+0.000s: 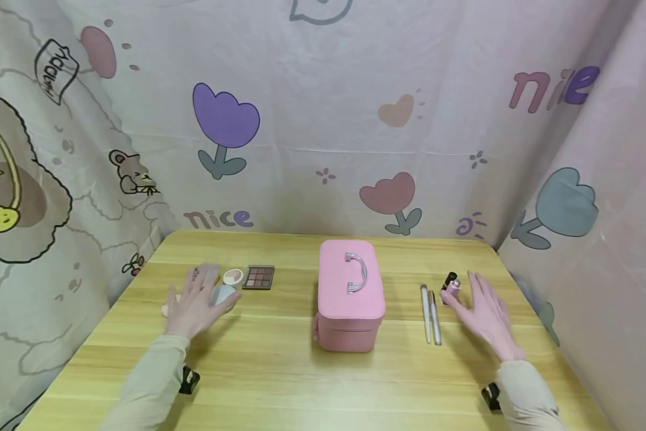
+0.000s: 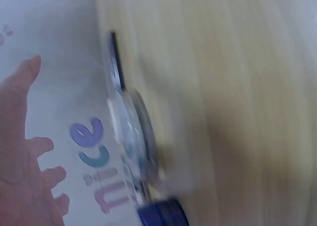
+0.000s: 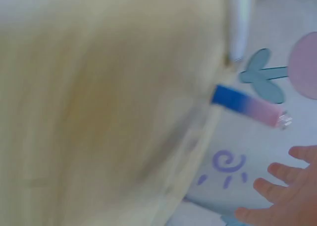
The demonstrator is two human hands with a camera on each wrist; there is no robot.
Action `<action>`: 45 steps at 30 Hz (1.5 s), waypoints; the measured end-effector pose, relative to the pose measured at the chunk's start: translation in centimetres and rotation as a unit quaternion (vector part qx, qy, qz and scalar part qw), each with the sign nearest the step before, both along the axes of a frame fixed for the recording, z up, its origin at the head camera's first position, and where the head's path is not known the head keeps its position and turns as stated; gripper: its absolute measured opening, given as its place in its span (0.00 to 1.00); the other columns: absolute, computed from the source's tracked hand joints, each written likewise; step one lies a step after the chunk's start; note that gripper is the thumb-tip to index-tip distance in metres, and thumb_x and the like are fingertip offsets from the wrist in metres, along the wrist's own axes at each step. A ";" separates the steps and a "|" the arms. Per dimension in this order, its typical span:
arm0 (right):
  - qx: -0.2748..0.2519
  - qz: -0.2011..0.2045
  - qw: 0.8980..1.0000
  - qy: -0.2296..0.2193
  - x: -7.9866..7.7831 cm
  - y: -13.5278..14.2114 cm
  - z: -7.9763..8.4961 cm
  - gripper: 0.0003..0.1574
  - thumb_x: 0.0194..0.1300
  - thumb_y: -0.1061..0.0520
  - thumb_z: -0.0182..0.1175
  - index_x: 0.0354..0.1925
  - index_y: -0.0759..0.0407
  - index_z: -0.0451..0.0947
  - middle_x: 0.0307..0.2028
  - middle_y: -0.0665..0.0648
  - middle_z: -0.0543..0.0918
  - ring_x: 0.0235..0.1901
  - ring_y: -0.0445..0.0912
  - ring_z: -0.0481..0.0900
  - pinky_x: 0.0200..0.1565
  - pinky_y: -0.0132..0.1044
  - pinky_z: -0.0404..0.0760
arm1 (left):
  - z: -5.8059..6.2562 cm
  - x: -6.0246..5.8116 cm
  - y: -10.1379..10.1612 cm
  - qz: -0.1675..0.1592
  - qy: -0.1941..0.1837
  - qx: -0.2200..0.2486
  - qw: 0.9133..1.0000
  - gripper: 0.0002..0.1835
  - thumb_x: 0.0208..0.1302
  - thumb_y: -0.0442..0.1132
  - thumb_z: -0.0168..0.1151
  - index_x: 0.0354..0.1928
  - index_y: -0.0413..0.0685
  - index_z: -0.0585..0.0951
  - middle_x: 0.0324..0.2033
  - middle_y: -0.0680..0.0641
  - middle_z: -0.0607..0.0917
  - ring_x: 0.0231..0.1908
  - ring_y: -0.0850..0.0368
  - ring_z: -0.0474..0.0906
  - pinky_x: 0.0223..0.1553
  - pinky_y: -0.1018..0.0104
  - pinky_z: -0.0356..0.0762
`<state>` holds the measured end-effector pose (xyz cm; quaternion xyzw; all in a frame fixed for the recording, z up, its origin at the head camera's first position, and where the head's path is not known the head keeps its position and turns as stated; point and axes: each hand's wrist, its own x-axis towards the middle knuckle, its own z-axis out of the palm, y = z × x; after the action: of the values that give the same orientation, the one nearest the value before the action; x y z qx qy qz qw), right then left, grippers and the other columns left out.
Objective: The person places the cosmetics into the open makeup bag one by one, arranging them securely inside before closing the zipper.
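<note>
In the head view my left hand (image 1: 193, 308) is spread over small cosmetics on the left of the table and partly hides them. A pale blue-grey round item (image 1: 223, 293) shows beside its thumb. Just beyond lie a round white compact (image 1: 233, 276) and an eyeshadow palette (image 1: 259, 278). On the right, my right hand (image 1: 487, 314) hovers with extended fingers beside a small pink tube (image 1: 452, 288) and a black-capped item (image 1: 450, 279). The right wrist view shows fingers (image 3: 277, 186) apart from the upright tube (image 3: 247, 106). Neither hand visibly grips anything.
A pink vanity case (image 1: 349, 287) with a silver handle (image 1: 363, 272) stands closed mid-table. Two slender brush-like sticks (image 1: 434, 317) lie between it and the right hand. Printed curtain (image 1: 312, 120) hangs behind the wooden table (image 1: 279, 389). Both wrist views are blurred.
</note>
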<state>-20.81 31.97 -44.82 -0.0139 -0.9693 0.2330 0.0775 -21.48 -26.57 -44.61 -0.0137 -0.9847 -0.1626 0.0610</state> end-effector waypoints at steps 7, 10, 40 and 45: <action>-0.085 0.002 0.993 0.077 -0.1 -3.2 1.5 0.56 0.71 0.35 0.54 0.79 0.65 0.46 0.77 0.75 0.50 0.75 0.72 0.49 0.73 0.72 0.42 | 0.7 -0.1 3.6 -0.024 -0.003 0.043 0.999 0.49 0.68 0.74 0.45 0.81 0.54 0.49 0.80 0.37 0.47 0.78 0.30 0.40 0.71 0.23 0.29; -0.106 0.018 0.988 0.115 -0.1 -5.1 1.7 0.50 0.71 0.39 0.56 0.76 0.66 0.53 0.75 0.75 0.55 0.74 0.71 0.51 0.74 0.71 0.41 | 0.9 0.1 5.5 -0.043 -0.007 0.075 0.996 0.48 0.70 0.72 0.45 0.81 0.52 0.50 0.80 0.38 0.48 0.79 0.32 0.39 0.73 0.25 0.30; -0.370 0.242 0.895 -0.064 1.4 -13.0 1.4 0.50 0.69 0.55 0.63 0.78 0.65 0.49 0.77 0.69 0.55 0.72 0.68 0.63 0.70 0.58 0.70 | 1.7 3.7 16.1 -0.186 -0.072 0.269 0.942 0.55 0.54 0.63 0.73 0.79 0.53 0.57 0.76 0.41 0.63 0.74 0.29 0.57 0.71 0.28 0.55; -0.382 0.240 0.891 -0.059 1.6 -13.2 1.2 0.51 0.68 0.55 0.63 0.78 0.64 0.49 0.77 0.69 0.54 0.72 0.68 0.61 0.69 0.57 0.70 | 1.3 3.7 16.3 -0.211 -0.061 0.290 0.932 0.55 0.54 0.59 0.75 0.78 0.48 0.57 0.76 0.39 0.62 0.74 0.37 0.61 0.73 0.35 0.58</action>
<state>-19.17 18.74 -43.65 0.1772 -0.7821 0.5953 -0.0496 -17.80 -10.22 -43.29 -0.1926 -0.8710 -0.4507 -0.0334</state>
